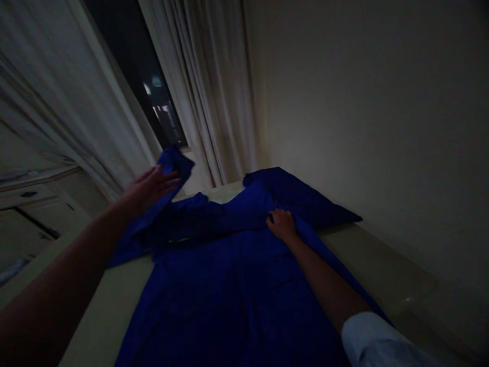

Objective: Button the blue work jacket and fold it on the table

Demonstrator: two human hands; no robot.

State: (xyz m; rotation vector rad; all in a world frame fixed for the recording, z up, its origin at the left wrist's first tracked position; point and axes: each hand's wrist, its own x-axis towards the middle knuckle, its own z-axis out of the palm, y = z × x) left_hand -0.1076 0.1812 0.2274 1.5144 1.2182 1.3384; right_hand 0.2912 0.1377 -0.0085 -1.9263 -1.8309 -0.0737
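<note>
The blue garment [225, 290] lies spread on the pale table [376, 255], directly in front of the person. Its wide body extends from the near edge of the view toward the wall [367, 112]. The right-hand portion, a broad flap [309, 199], lies on the table and tapers to a point near the wall. On the left side, a raised end [176, 159] of the cloth stands above the table.

Left hand [148, 187]: positioned at the raised end, above the table surface. The fingers are extended and spread in front of the cloth. The thumb's contact is unclear; whether the hand grips the cloth cannot be told.

Right hand [281, 224]: placed on the upper part of the garment, just beside the flap. The fingers are bent and touch the cloth; whether they pinch it or only press on it cannot be told. A light cuff [367, 331] surrounds the right forearm.

A narrow yellow-green strip [179, 240] shows at a fold between the two hands.

Surroundings: a left curtain [103, 86] and a right curtain [217, 81] hang on either side of the dark window [132, 61]. A cabinet [42, 196] stands at the far left
</note>
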